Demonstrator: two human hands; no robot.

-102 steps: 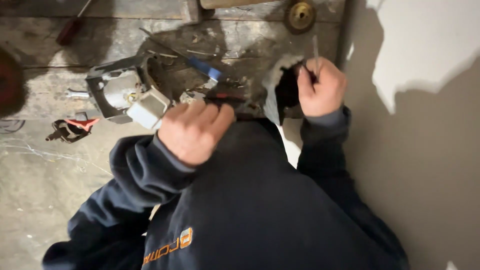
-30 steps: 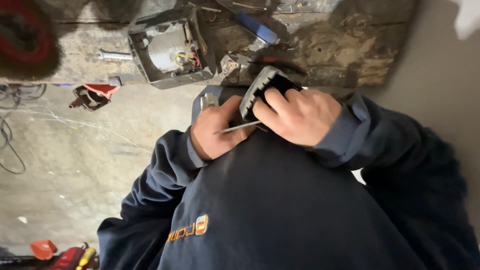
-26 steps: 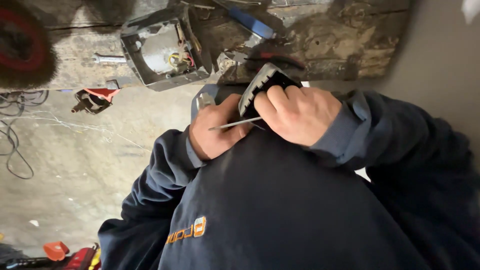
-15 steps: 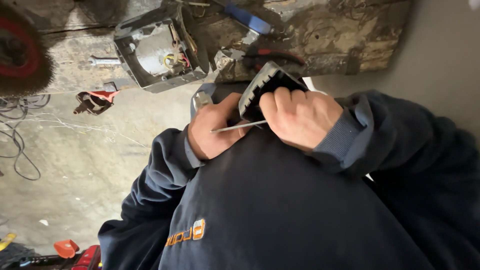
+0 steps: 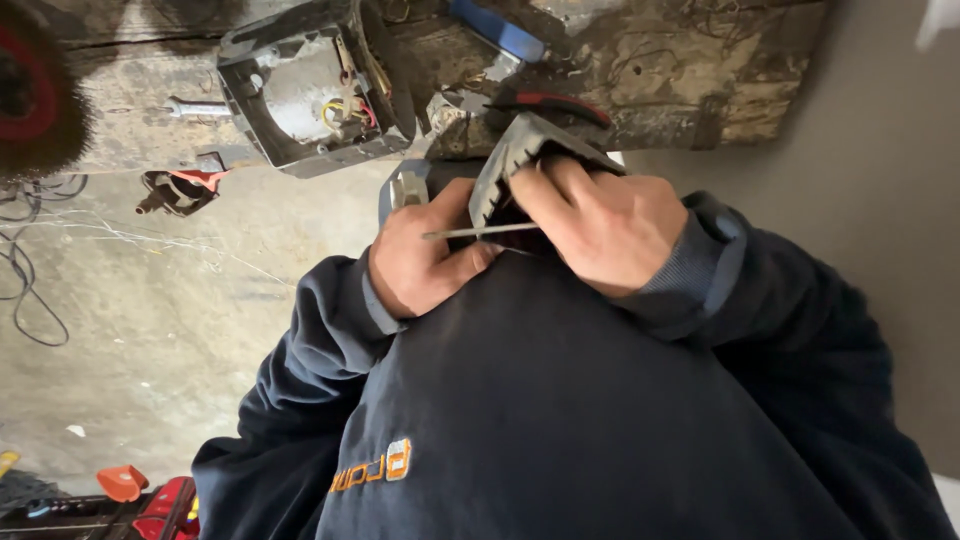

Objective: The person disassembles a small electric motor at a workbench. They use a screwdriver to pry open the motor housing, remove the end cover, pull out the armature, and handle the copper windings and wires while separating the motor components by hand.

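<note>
The two hands sit close together in front of the person's chest. The left hand point(image 5: 425, 262) is beside the right hand point(image 5: 600, 228), and a thin metal rod point(image 5: 480, 231) runs between them. The toothed cover point(image 5: 508, 165) is in the right hand. Beyond the hands lies the workbench point(image 5: 700, 70) — on it, to the left, sits an open metal box point(image 5: 310, 85). A wrench point(image 5: 195, 108) lies left of the box.

grey toothed cover point(image 5: 505, 165) | navy sleeve point(image 5: 700, 265) | red-black wire brush point(image 5: 35, 90)
</note>
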